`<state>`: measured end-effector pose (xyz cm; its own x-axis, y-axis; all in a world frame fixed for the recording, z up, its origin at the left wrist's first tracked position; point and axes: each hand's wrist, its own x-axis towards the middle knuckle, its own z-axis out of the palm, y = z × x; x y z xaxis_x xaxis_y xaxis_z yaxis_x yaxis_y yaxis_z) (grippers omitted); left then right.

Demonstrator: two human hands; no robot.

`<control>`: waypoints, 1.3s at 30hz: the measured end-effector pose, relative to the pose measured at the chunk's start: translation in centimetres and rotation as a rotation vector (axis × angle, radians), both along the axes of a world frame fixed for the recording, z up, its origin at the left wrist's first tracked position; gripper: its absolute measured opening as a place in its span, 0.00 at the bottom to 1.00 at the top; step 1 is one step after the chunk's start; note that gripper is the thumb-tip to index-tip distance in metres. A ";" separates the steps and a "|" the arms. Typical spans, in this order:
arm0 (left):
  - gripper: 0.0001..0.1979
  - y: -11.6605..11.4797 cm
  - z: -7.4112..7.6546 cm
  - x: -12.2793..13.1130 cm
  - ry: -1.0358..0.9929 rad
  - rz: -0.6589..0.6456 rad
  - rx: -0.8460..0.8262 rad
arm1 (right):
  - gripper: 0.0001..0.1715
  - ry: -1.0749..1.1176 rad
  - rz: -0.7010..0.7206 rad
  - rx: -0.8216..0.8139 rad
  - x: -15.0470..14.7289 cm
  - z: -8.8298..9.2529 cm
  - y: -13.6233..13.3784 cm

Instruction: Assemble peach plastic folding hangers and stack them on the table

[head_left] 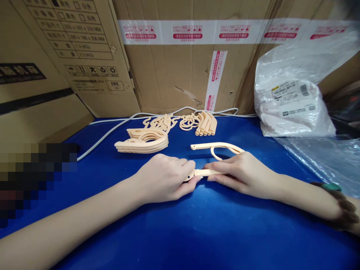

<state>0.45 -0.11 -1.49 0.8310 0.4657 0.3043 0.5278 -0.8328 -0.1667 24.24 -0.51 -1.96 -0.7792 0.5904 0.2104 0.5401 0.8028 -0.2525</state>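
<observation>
Low over the blue table, my left hand is closed in a pinch on a cream plastic hanger piece with a dark hole; most of it is hidden by the fingers. My right hand grips a cream plastic hanger arm, whose end meets the left-hand piece. Just behind the right hand, a curved cream hanger part with a loop juts out to the left. I cannot tell whether it joins the held arm. Farther left sits a stack of folded cream hangers.
Loose cream hooks, rings and several curved arms lie at the table's back. A white cable runs behind them. Cardboard boxes wall the back and left. A white plastic bag stands at right.
</observation>
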 end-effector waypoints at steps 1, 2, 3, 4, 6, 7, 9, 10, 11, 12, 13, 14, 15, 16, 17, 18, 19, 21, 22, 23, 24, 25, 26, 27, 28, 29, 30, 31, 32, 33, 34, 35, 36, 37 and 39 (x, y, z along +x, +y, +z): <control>0.16 0.0 0.0 0.0 -0.001 -0.003 -0.002 | 0.16 -0.001 0.001 0.002 0.0 0.0 0.0; 0.16 0.0 0.0 0.0 -0.004 -0.005 -0.002 | 0.16 -0.003 0.000 0.002 0.0 0.0 0.0; 0.16 0.0 -0.1 0.0 -0.006 -0.006 -0.002 | 0.16 -0.006 -0.001 0.002 0.0 -0.1 0.0; 0.16 0.0 -0.1 0.0 -0.008 -0.005 -0.001 | 0.16 -0.008 -0.005 0.001 0.0 -0.1 0.0; 0.15 0.0 -0.1 0.0 -0.009 -0.005 -0.001 | 0.16 -0.013 -0.009 -0.002 0.1 -0.1 0.0; 0.15 0.0 -0.1 0.0 -0.009 -0.006 0.001 | 0.17 -0.016 -0.010 -0.003 0.1 -0.1 0.0; 0.15 0.0 -0.1 0.0 -0.005 -0.005 0.012 | 0.17 -0.020 -0.014 -0.003 0.1 -0.1 0.0; 0.14 0.0 -0.1 0.0 -0.004 -0.002 0.023 | 0.17 -0.023 -0.018 -0.002 0.1 -0.1 0.0; 0.14 0.0 0.0 0.1 -0.002 0.003 0.038 | 0.17 -0.025 -0.026 0.003 0.0 -0.1 0.0; 0.14 0.0 0.0 0.1 -0.002 0.009 0.055 | 0.17 -0.028 -0.037 0.009 0.0 0.0 0.0; 0.14 -0.1 0.0 0.1 -0.002 0.017 0.073 | 0.17 -0.033 -0.050 0.015 -0.1 0.0 0.0; 0.13 -0.1 0.0 0.1 -0.002 0.026 0.090 | 0.17 -0.038 -0.065 0.021 -0.1 0.0 -0.1; 0.13 -0.1 0.1 0.2 -0.002 0.038 0.104 | 0.17 -0.042 -0.078 0.027 -0.2 0.0 -0.1; 0.12 -0.2 0.1 0.2 0.000 0.054 0.115 | 0.17 -0.044 -0.088 0.032 -0.2 0.0 -0.1; 0.11 -0.3 0.1 0.3 0.001 0.075 0.128 | 0.17 -0.044 -0.094 0.041 -0.3 0.0 -0.2; 0.10 -0.4 0.1 0.3 0.006 0.096 0.138 | 0.17 -0.040 -0.095 0.055 -0.3 0.0 -0.2; 0.10 -0.5 0.1 0.3 0.011 0.116 0.147 | 0.17 -0.034 -0.097 0.074 -0.4 0.0 -0.2; 0.10 -0.7 0.1 0.4 0.026 0.149 0.154 | 0.17 -0.026 -0.096 0.113 -0.4 0.0 -0.2; 0.10 -0.7 0.1 0.5 0.036 0.161 0.149 | 0.17 -0.025 -0.096 0.127 -0.4 0.0 -0.2; 0.11 -0.8 0.1 0.5 0.045 0.169 0.138 | 0.16 -0.026 -0.096 0.136 -0.4 0.0 -0.2; 0.11 -0.8 0.1 0.5 0.054 0.177 0.125 | 0.16 -0.028 -0.093 0.139 -0.4 0.0 -0.2; 0.11 -0.9 0.1 0.6 0.059 0.183 0.112 | 0.16 -0.029 -0.091 0.142 -0.5 0.0 -0.1; 0.12 -0.9 0.1 0.6 0.063 0.186 0.099 | 0.16 -0.030 -0.087 0.144 -0.5 0.0 -0.2; 0.12 -0.9 0.1 0.6 0.063 0.188 0.089 | 0.16 -0.032 -0.085 0.146 -0.5 0.1 -0.2; 0.12 -0.9 0.1 0.6 0.064 0.187 0.080 | 0.16 -0.034 -0.080 0.147 -0.6 0.1 -0.2; 0.12 -0.9 0.1 0.5 0.063 0.186 0.078 | 0.16 -0.036 -0.075 0.148 -0.6 0.1 -0.2; 0.12 -0.9 0.1 0.5 0.062 0.183 0.079 | 0.17 -0.040 -0.072 0.148 -0.7 0.1 -0.2; 0.12 -0.9 0.1 0.5 0.061 0.179 0.084 | 0.17 -0.043 -0.071 0.149 -0.7 0.2 -0.3; 0.12 -0.9 0.1 0.5 0.060 0.177 0.094 | 0.17 -0.044 -0.071 0.153 -0.7 0.2 -0.3; 0.12 -0.9 0.1 0.5 0.061 0.176 0.102 | 0.17 -0.043 -0.071 0.160 -0.7 0.2 -0.3; 0.13 -0.9 0.1 0.5 0.062 0.177 0.111 | 0.17 -0.039 -0.070 0.169 -0.7 0.2 -0.4; 0.13 -0.9 0.1 0.5 0.064 0.180 0.115 | 0.17 -0.032 -0.069 0.182 -0.7 0.2 -0.4; 0.13 -0.9 0.1 0.5 0.070 0.182 0.116 | 0.18 -0.027 -0.066 0.194 -0.6 0.1 -0.4; 0.13 -0.8 0.1 0.5 0.074 0.183 0.118 | 0.18 -0.024 -0.060 0.204 -0.6 0.1 -0.4; 0.14 -0.8 0.1 0.5 0.081 0.184 0.126 | 0.19 -0.025 -0.041 0.218 -0.5 0.1 -0.5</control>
